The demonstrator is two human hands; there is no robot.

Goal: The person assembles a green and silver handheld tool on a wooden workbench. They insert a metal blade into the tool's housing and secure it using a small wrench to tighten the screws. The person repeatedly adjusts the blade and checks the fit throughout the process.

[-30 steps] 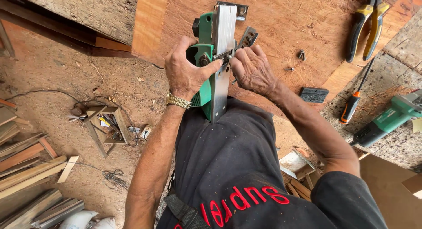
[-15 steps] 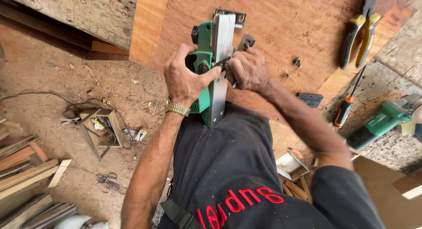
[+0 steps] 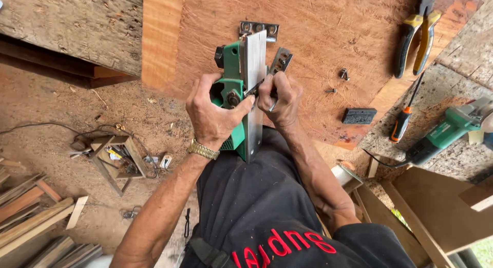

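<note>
A green electric hand planer with a flat grey metal sole [image 3: 245,93] is stood on end against the lap, above the black trousers [image 3: 257,211] and just below the reddish, fibrous plywood board [image 3: 318,47]. The left hand [image 3: 211,115] is closed around the planer's green body, thumb laid across towards the sole. The right hand [image 3: 279,99] is pinched shut on a thin dark tool [image 3: 255,89] pressed to the sole's edge; its tip is too small to be made out. The work would be done best with the planer kept braced by the left hand and the tool held square, so that no slip is made across the smooth sole. Beside the planer, on the board, a perforated metal plate [image 3: 280,61] is leaned. To the planer's right lie small screws [image 3: 343,73], a ribbed black block [image 3: 358,116], yellow-handled pliers [image 3: 417,37] and an orange-handled screwdriver [image 3: 404,116]
</note>
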